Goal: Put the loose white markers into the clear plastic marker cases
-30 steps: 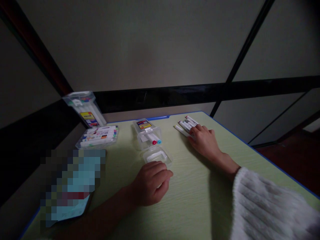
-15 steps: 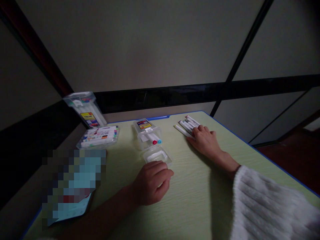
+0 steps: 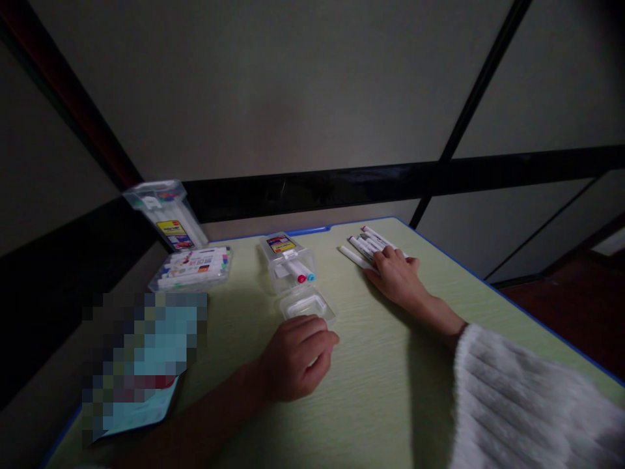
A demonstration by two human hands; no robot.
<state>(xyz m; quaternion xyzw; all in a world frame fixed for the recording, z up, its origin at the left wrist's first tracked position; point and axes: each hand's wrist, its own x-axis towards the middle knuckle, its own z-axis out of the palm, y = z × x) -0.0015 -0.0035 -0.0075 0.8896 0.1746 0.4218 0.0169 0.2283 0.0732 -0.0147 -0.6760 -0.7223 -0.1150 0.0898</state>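
My right hand (image 3: 396, 277) reaches to the far right of the table, its fingers curled over the near ends of several white markers. A yellow-tipped marker (image 3: 354, 257) lies at the group's left edge, and a marker with a pink-red end (image 3: 374, 233) is at its far side. The fingertips are partly hidden. Closer to me, my left hand (image 3: 300, 358) is loosely closed, with nothing visible in it. Just beyond it sits a clear plastic lid (image 3: 308, 306), joined to or touching a clear marker case (image 3: 286, 255) lying on its side. Red-ended and blue-ended markers show at the case's mouth.
A tall clear case of markers (image 3: 170, 215) stands at the back left. In front of it lies a flat clear marker pack (image 3: 193, 268). A tablet-like device (image 3: 146, 404), partly blurred, is at the left. The green table (image 3: 371, 404) has blue edges and meets a wall panel.
My right hand has shifted very slightly, and the markers under it have moved a little; one marker's near end now shows past the fingers. My left hand stays put.
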